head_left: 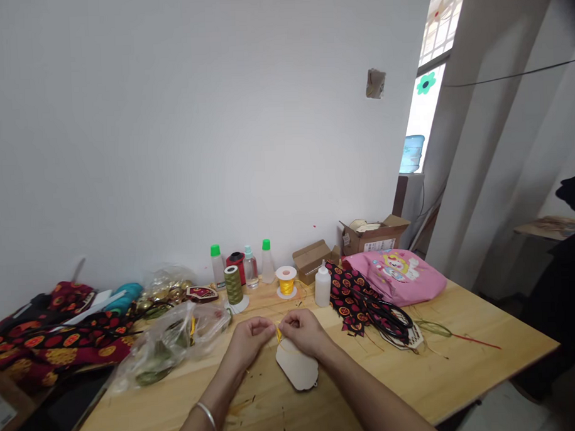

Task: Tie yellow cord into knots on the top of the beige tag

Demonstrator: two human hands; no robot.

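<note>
My left hand (254, 340) and my right hand (303, 330) meet just above the middle of the table, both in a pinch. Between their fingertips runs a thin yellow cord (279, 334), partly covered by the fingers. Below the right hand lies a pale, flat board with a scalloped edge (297, 366), dark along its rim and fitted with a small loop at the lower right. The cord reaches down to the board's upper end. How it is fastened there is hidden by my hands.
Behind my hands stand a spool of yellow cord (287, 283), a white squeeze bottle (323, 287) and a green cord spool (233, 285). At right lie black-handled scissors (390, 319), patterned cloth (347, 295) and a pink bag (398, 274). A clear plastic bag (172, 345) lies left.
</note>
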